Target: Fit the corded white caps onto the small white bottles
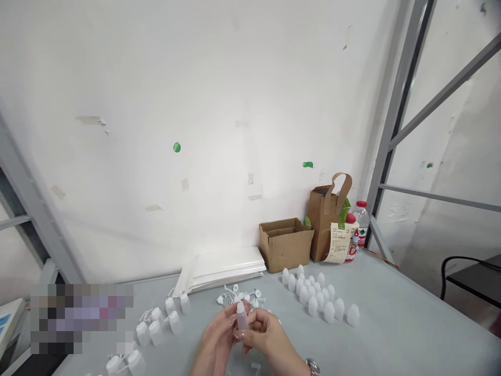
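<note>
A small translucent plastic bottle (242,319) with a white top stands roughly upright between my hands. My right hand (270,337) closes on it from the right, its thumb across the bottle's lower front. Around the left side and back curl the fingers of my left hand (219,334), which also grips it. Just behind lies a loose heap of white caps with straps (256,295). To the left, several white bottles with strapped caps (155,332) stand in rows. Several translucent white rounded-top pieces (329,312) are grouped on the right.
A stack of white flat packages (223,269) lies against the wall, beside an open cardboard box (287,250). Right of that are a brown paper bag (319,224) and a red-capped bottle (360,222). Grey metal posts (385,136) frame the grey table (410,318). A blurred patch hides the left edge.
</note>
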{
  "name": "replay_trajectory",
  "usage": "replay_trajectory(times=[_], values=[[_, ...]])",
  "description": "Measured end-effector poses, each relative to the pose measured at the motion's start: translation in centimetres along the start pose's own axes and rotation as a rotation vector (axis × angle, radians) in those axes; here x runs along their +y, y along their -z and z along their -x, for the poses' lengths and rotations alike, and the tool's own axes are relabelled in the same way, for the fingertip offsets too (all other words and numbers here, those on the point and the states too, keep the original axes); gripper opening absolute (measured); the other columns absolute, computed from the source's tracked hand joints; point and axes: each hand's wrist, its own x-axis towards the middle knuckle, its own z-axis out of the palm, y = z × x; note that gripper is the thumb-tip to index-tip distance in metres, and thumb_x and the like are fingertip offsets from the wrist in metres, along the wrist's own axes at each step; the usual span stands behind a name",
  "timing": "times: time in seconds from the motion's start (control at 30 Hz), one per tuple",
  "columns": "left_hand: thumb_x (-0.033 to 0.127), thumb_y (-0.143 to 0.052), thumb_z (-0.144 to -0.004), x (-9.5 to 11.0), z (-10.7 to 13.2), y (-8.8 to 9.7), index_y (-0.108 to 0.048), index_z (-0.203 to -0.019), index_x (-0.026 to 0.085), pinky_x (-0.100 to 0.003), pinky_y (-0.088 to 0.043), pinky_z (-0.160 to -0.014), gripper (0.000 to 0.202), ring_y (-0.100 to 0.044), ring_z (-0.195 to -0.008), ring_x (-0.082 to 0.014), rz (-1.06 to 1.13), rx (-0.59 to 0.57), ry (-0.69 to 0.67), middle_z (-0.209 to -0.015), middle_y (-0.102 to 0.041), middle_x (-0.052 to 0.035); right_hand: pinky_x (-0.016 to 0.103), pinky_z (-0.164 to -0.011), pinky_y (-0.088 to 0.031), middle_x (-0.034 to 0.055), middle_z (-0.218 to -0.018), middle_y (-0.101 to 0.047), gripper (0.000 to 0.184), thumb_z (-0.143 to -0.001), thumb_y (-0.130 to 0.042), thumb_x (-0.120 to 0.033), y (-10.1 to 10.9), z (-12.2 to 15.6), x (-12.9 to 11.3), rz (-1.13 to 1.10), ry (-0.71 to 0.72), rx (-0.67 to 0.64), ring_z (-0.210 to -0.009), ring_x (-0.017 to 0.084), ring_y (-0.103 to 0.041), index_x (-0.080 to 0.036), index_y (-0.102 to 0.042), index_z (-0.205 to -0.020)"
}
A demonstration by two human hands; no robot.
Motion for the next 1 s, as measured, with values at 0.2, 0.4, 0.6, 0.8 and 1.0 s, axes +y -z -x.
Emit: replay_trajectory(times=[0.2,0.4,0.6,0.8,1.0], values=[[0.029,-0.07,-0.062,0.0,0.4,-0.9,-0.073,-0.078,0.016,-0.036,-0.041,-0.086,0.021,-0.062,-0.095,-0.028,0.014,0.036,0.0,-0.084,-0.075,-0.0088,0.021,-0.049,-0.03,-0.0079,-0.053,-0.046,0.035,-0.055,-0.075,-0.031,-0.1,0.2,1.0,0.277,0.176,0.152,-0.048,0.007,-0.038,-0.02,-0.042,-0.06],[0.026,-0.069,-0.063,0.4,1.0,-1.3,-0.074,-0.082,0.015,-0.04,-0.036,-0.096,0.022,-0.059,-0.103,-0.0299,0.008,0.027,-0.011,-0.091,-0.075,-0.0106,0.023,-0.052,-0.031,-0.0075,-0.055,-0.042,0.023,-0.062,-0.064,-0.022,-0.2,1.0,0.7,0.547,0.259,0.268,-0.052,0.01,-0.037,-0.021,-0.041,-0.062],[0.025,-0.066,-0.065,0.2,0.8,-0.9,-0.073,-0.086,0.016,-0.04,-0.033,-0.099,0.024,-0.058,-0.106,-0.0292,0.04,-0.001,0.016,-0.095,-0.074,-0.0106,0.022,-0.053,-0.032,-0.0071,-0.056,-0.042,0.023,-0.062,-0.063,-0.02,-0.1,1.2,0.2,0.624,0.225,0.275,-0.053,0.011,-0.038,-0.021,-0.04,-0.062],[0.023,-0.062,-0.065,-0.1,0.3,-0.6,-0.073,-0.082,0.015,-0.039,-0.033,-0.098,0.022,-0.057,-0.108,-0.0292,0.102,-0.03,0.079,-0.091,-0.075,-0.0095,0.022,-0.053,-0.032,-0.006,-0.057,-0.045,0.023,-0.064,-0.064,-0.024,0.0,1.4,0.2,0.663,0.263,0.26,-0.054,0.011,-0.039,-0.021,-0.041,-0.06],[0.025,-0.059,-0.066,-0.3,-0.1,0.0,-0.072,-0.083,0.014,-0.038,-0.033,-0.098,0.024,-0.054,-0.112,-0.0281,0.146,-0.062,0.177,-0.097,-0.073,-0.01,0.021,-0.05,-0.032,-0.0067,-0.052,-0.047,0.025,-0.061,-0.069,-0.032,-0.4,1.1,0.6,0.5,0.204,0.255,-0.051,0.01,-0.039,-0.019,-0.047,-0.059]])
